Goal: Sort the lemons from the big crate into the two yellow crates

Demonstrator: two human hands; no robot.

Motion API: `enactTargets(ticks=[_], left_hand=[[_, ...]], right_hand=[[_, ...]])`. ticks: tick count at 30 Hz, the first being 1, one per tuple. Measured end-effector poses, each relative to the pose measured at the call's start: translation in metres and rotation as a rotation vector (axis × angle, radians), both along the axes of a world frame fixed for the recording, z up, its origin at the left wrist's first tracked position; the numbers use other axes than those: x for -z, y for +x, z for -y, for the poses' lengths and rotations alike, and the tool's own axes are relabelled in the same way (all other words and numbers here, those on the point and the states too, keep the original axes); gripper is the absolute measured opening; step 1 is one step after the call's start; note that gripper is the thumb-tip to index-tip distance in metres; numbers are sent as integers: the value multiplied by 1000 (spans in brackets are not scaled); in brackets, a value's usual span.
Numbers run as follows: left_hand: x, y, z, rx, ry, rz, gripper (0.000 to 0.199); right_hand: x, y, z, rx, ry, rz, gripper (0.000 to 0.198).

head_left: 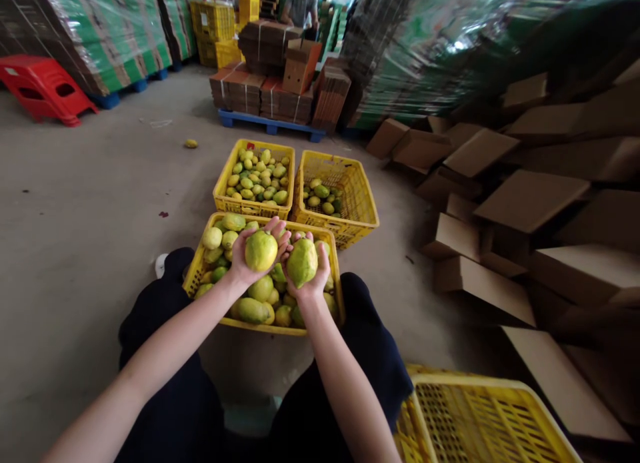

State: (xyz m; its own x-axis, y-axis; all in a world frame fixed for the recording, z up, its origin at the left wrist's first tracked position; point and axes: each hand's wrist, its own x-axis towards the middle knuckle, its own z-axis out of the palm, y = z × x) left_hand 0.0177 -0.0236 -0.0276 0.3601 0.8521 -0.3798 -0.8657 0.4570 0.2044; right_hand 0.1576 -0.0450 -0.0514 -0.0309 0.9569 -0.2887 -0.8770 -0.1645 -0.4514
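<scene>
My left hand is palm up and cradles a rounded yellow-green lemon, its fingers stretched out past the fruit. Beside it, my right hand holds a greener lemon with a pointed end turned down toward me. The fingertips of both hands come close together between the two fruits. Under the hands stands a yellow plastic crate between my knees, full of large yellow and green lemons. My hands and forearms hide part of its contents.
Beyond it, a yellow crate holds many smaller lemons; another crate holds several. A further yellow crate is at lower right. Cardboard boxes pile up on the right. A red stool, stacked cartons and a person are farther back.
</scene>
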Motion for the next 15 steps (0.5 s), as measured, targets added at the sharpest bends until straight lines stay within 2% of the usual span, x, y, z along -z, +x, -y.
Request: enactTargets(ticks=[3,6,9,12,15], left_hand=[[7,0,-2,-56,44,51,41],[17,2,0,-23,100,75,25],[26,8,8,59,76,-18,18],[32,18,15,55,36,-119,19],[35,25,17,62,100,-93,29]], right_hand=[[-5,8,-3,48,64,192,27],[-7,9,-1,244,202,629,20],[1,-4,6,437,322,1083,22],[19,-23,13,324,415,1460,40],[35,-35,17,204,511,1737,72]])
